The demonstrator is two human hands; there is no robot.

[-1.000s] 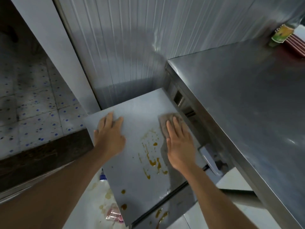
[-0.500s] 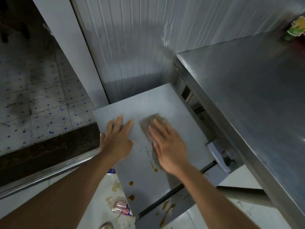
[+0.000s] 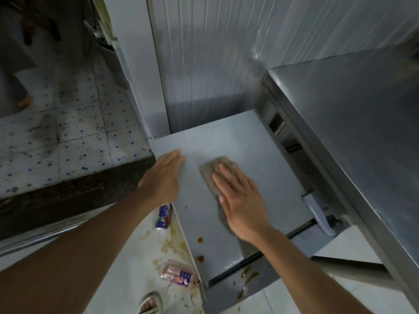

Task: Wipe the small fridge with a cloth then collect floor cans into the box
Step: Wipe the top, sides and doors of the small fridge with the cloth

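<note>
My right hand (image 3: 242, 205) lies flat, fingers together, pressing the cloth (image 3: 216, 169) onto the small fridge (image 3: 249, 141) top. My left hand (image 3: 164, 177) rests open-palmed at its left edge, and two cans (image 3: 163, 216) lie on the floor (image 3: 127, 268) just beside the fridge.

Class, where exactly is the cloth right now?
In the head view, the cloth lies flat on the small fridge's top, pressed under the right hand, right of the left hand.
</note>
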